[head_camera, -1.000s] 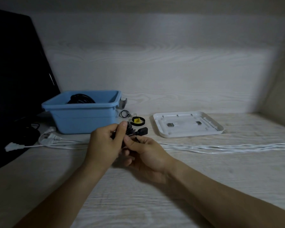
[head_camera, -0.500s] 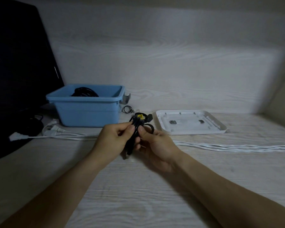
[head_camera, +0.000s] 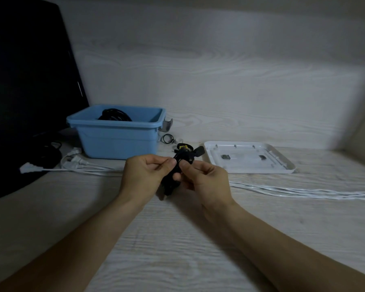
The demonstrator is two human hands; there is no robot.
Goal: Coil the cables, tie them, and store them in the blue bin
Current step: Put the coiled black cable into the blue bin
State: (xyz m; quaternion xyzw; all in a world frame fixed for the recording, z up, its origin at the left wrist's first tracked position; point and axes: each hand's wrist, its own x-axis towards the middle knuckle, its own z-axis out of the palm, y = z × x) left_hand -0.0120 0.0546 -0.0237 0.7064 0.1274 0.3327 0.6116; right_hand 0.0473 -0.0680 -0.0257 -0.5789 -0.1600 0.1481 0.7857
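A small coiled black cable (head_camera: 173, 180) is held above the table centre between both hands. My left hand (head_camera: 144, 178) pinches its upper part with thumb and fingers. My right hand (head_camera: 204, 180) grips it from the right, thumb near the top. A black plug end (head_camera: 199, 151) sticks out above my fingers. The blue bin (head_camera: 118, 140) stands behind at the left with a black coiled cable (head_camera: 114, 114) inside. A long white cable (head_camera: 303, 191) lies stretched across the table to the right, its white plugs (head_camera: 74, 161) lying left of the bin's front.
A white tray (head_camera: 282, 167) with two small dark items lies right of the bin. A yellow and black tape roll (head_camera: 183, 147) and a small black ring (head_camera: 168, 139) sit near the bin. A dark monitor (head_camera: 25, 81) fills the left side.
Both hands and the black cable bundle rose slightly and turned; the bundle now stands more upright, with the plug end sticking up above my fingers.
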